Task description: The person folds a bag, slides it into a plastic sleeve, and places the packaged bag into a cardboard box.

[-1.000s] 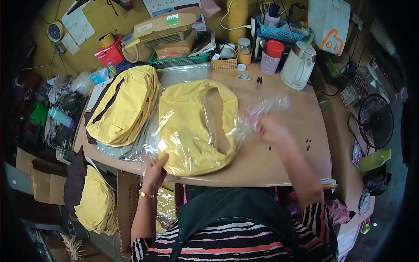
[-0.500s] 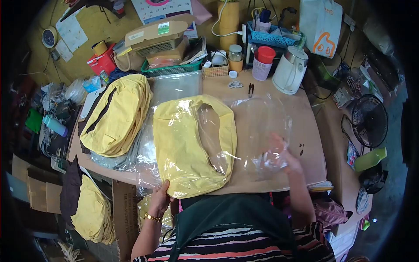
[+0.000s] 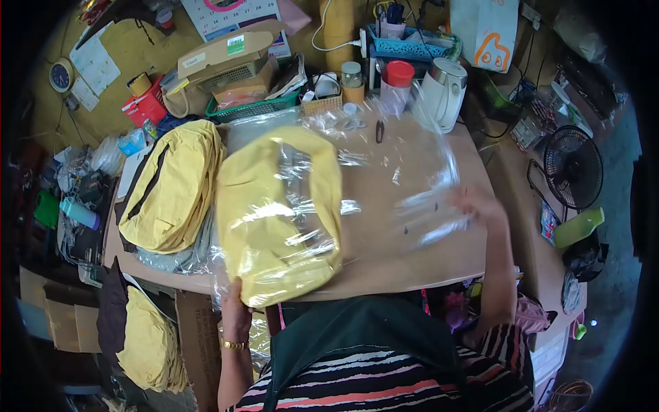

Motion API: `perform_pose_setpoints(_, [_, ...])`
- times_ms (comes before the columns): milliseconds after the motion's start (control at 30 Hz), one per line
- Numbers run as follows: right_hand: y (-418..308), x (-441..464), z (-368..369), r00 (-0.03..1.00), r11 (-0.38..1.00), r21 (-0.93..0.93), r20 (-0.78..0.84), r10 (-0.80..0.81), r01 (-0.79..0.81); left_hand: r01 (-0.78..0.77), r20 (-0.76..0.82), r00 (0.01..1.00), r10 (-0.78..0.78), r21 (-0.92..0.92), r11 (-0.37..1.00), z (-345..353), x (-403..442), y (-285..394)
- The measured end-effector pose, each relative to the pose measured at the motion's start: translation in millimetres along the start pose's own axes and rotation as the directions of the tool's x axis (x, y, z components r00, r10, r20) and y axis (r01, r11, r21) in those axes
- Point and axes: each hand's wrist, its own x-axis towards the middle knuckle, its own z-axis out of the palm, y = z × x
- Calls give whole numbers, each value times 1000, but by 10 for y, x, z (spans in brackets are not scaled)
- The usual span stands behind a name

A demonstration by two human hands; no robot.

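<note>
A yellow bag (image 3: 257,206) lies inside a clear plastic sleeve (image 3: 412,165) over the table. My left hand (image 3: 235,312) pinches the lower left corner of the bag and sleeve near the table's front edge. Out to the right, my right hand (image 3: 477,204) has its fingers closed on the sleeve's far end, somewhat blurred. The plastic stretches between them, shiny and rippled. Left of the bag sits a stack of yellow bags (image 3: 171,185) with a dark zip strip on top.
A kettle (image 3: 444,95), a red-lidded cup (image 3: 397,86), a jar (image 3: 352,82) and a green basket (image 3: 254,108) line the table's back. Small snips (image 3: 379,132) lie beneath the plastic. More yellow bags (image 3: 147,343) hang at the lower left; a fan (image 3: 573,167) stands right.
My right hand has moved right and up, spreading the sleeve's loose end wide and lifting it. The bag's left side stays under my left hand. The camera view has shifted a little.
</note>
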Motion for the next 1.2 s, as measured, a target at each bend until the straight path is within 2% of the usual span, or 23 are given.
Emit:
perform_pose_setpoints(33, [276, -175, 60, 968, 965, 103, 97, 231, -240, 7, -5, 1000, -7, -8, 1000, -54, -6, 24])
perform_pose_setpoints(67, [496, -403, 68, 981, 963, 201, -45, 191, -179, -65, 26, 998, 60, 501, 863, -113, -24, 130])
perform_pose_setpoints(100, [545, -544, 89, 969, 952, 289, -189, 159, -100, -128, 90, 991, 102, 868, 480, 27, -146, 380])
perform_pose_setpoints(133, [554, -619, -3, 825, 998, -55, -562, -64, 40, -21, -48, 991, 126, 868, 496, 101, -319, 764])
perform_pose_setpoints(167, [331, -780, -110, 539, 907, -418, -754, -375, 47, 81, -184, 971, 152, 854, 514, 357, -431, 1279])
perform_pose_setpoints(233, [-900, -820, 250, 396, 746, -635, -644, -654, 200, -394, 193, 816, 544, 875, 281, 561, -145, 1395])
perform_pose_setpoints(300, [-1493, -584, 864, 592, 700, -673, -470, -654, 240, -675, 594, 600, 537, 736, -60, 1184, 193, 1419])
perform_pose_setpoints(333, [-1756, -464, 1209, 665, 647, -727, -367, -650, 232, -791, 711, 489, 506, 606, -87, 1326, 719, 1198])
perform_pose_setpoints(367, [-1681, -245, 1392, 686, 582, -789, -314, -657, 196, -661, 776, 445, 448, 622, -420, 1616, 937, 1022])
perform_pose_setpoints(467, [-904, 520, 1561, 789, 451, -888, -339, -513, -89, -551, 689, 612, 387, 723, -416, 1739, 1614, 568])
perform_pose_setpoints(533, [-615, 489, 1258, 841, 525, -755, -526, -128, -392, -523, 598, 787, 152, 777, -351, 1735, 1727, 636])
perform_pose_setpoints(600, [-196, 423, 1024, 664, 588, -617, -728, -173, -523, -469, 577, 810, 108, 747, -471, 1615, 2036, 804])
perform_pose_setpoints(633, [2, 474, 943, 664, 584, -615, -729, -167, -529, -370, 441, 841, 313, 891, -263, 1574, 2111, 918])
perform_pose_setpoints(667, [206, 522, 897, 620, 737, -439, -784, -34, -514, -274, 250, 848, 468, 962, -18, 1529, 2175, 1017])
perform_pose_setpoints(733, [271, 460, 991, 574, 841, -225, -810, 119, -492, -174, 139, 857, 497, 984, 24, 1433, 2453, 1031])
perform_pose_setpoints(800, [91, 423, 1322, 731, 689, -560, -680, -65, -460, -191, 140, 925, 353, 975, 115, 1393, 2628, 1154])
perform_pose_setpoints(833, [92, 442, 1385, 726, 690, -557, -684, -66, -462, -190, 146, 967, 209, 959, 209, 1408, 2661, 1219])
perform_pose_setpoints(900, [110, 532, 1491, 690, 675, -738, -495, -528, -13, -263, 161, 937, 310, 909, 323, 1530, 2666, 1110])
perform_pose_setpoints(933, [-35, 542, 1506, 687, 675, -738, -498, -530, -14, -334, 159, 903, 400, 844, 420, 1595, 2604, 1056])
perform_pose_setpoints(1000, [-322, 556, 1435, 850, 891, -425, -518, -96, -158, -329, 163, 912, 377, 840, 431, 1655, 2394, 1068])
perform_pose_setpoints(1100, [-325, 411, 1036, 723, 889, -436, -571, -390, 136, -342, 221, 937, 272, 741, 578, 1390, 2268, 1232])
perform_pose_setpoints(1167, [-540, 177, 815, 740, 935, -341, -605, -295, 94, -344, 293, 935, 197, 631, 695, 1251, 2276, 1333])
perform_pose_setpoints(1200, [-593, 101, 775, 751, 969, -241, -631, -193, 46, -417, 282, 905, 318, 727, 545, 1247, 2297, 1370])
